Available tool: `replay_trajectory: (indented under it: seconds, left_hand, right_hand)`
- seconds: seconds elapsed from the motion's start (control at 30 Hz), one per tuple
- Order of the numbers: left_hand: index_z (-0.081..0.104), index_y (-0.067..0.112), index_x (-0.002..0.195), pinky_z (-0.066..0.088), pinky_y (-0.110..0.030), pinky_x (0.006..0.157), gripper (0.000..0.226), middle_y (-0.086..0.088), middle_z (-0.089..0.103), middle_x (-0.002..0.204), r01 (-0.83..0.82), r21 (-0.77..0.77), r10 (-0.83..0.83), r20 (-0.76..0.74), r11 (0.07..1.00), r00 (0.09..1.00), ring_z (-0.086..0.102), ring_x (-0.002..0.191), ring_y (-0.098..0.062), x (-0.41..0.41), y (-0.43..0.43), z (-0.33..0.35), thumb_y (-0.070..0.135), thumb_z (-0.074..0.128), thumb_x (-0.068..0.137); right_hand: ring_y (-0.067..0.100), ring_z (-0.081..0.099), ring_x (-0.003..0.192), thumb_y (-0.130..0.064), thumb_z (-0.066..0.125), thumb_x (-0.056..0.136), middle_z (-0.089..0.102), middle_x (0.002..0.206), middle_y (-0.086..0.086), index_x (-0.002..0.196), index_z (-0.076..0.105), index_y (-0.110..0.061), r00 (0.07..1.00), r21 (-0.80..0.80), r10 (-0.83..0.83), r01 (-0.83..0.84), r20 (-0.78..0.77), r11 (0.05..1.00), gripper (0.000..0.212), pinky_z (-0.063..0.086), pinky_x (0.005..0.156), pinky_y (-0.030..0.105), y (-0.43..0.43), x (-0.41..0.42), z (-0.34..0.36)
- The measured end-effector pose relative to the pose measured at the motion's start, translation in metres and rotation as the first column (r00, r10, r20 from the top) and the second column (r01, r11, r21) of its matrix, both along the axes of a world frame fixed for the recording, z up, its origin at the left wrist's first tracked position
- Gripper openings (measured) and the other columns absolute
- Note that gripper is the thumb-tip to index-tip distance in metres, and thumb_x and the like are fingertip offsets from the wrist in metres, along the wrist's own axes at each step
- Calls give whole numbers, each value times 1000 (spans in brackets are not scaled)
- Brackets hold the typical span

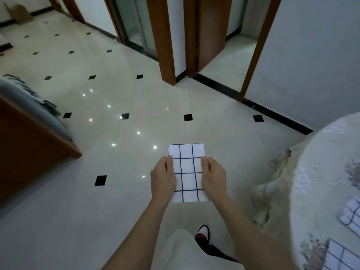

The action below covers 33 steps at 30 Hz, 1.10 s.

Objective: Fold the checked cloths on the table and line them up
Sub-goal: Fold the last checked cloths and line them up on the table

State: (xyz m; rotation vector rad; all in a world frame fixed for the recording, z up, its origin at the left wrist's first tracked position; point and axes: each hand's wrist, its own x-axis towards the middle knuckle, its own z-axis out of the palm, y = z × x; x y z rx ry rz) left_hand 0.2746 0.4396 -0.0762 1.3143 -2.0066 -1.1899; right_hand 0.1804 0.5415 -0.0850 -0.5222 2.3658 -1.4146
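Note:
A white cloth with dark checks point(187, 170), folded into a narrow rectangle, is held flat in the air above the floor. My left hand point(163, 177) grips its left edge and my right hand point(212, 176) grips its right edge, thumbs on top. At the right edge of the view stands the round table point(319, 172) under a pale patterned cover. Two more checked cloths lie on it: one point(350, 215) at the far right, another point(339, 256) at the bottom right corner, both cut off by the frame.
The tiled floor point(116, 133) with small black squares spreads ahead. A wooden piece of furniture with a grey cushion point(33, 114) is at the left. Wooden door frames point(165, 45) stand ahead. My leg and shoe point(202, 232) show below.

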Motion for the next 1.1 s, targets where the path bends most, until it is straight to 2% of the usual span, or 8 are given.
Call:
replay_trajectory:
  seconds: [0.13,0.3,0.5,0.7,0.83,0.9,1.0,1.1]
  left_hand:
    - [44,2,72,31,-21,49,46,1,44,60,64,3,-64,-14,998,998,36,54,-8,-69,-18,0,34,41,105]
    - [41,14,66,34,-17,49,43,4,44,59,150,15,-150,-18,989,989,39,51,-3,-139,-38,1,33,42,105]
    - [41,16,65,34,-18,50,42,5,46,60,246,36,-245,-16,969,969,39,54,-5,-222,-65,-7,31,43,105]
    - [47,10,69,32,-21,51,43,4,49,61,368,52,-366,-41,928,930,41,55,-7,-330,-103,-20,34,42,105]
    - [45,16,67,33,-19,50,41,5,48,60,472,46,-468,-70,881,881,40,52,-3,-413,-136,-16,32,42,105]
    - [45,16,67,34,-19,51,40,4,48,60,516,41,-513,-78,855,855,42,53,-3,-450,-151,-13,30,42,105]
    - [48,13,69,32,-20,50,40,2,49,61,572,63,-566,-93,818,819,42,54,-3,-504,-169,-9,31,42,105]
    - [52,8,73,33,-23,50,41,1,51,62,633,64,-628,-84,771,773,41,53,-5,-549,-175,-9,33,42,105]
  right_hand:
    - [8,35,52,-30,42,105,41,57,-3,64,35,-17,998,11,-66,66,-18,998,44,33,53,21,-13,-65,1]
    - [6,36,53,-30,41,105,42,58,-6,64,35,-19,992,11,-126,126,1,992,43,34,54,20,-24,-125,1]
    - [1,42,52,-28,42,105,41,57,-8,63,35,-21,975,17,-221,221,-9,975,44,35,52,15,-43,-196,-4]
    - [5,40,50,-28,42,105,41,56,-8,63,37,-20,939,27,-343,343,-24,939,43,33,49,15,-74,-289,-13]
    - [3,40,49,-29,42,105,42,56,-7,63,40,-20,905,49,-423,425,-50,904,43,32,48,14,-103,-359,-8]
    - [3,41,51,-30,42,105,46,58,-5,65,44,-17,887,68,-461,463,-39,884,42,32,50,16,-115,-392,-5]
    - [10,46,57,-33,41,105,52,62,0,71,51,-12,861,61,-508,509,-29,859,42,38,54,30,-129,-438,0]
    - [10,46,57,-33,41,105,49,62,-4,69,48,-18,815,56,-579,579,-22,813,40,38,55,29,-133,-470,0]
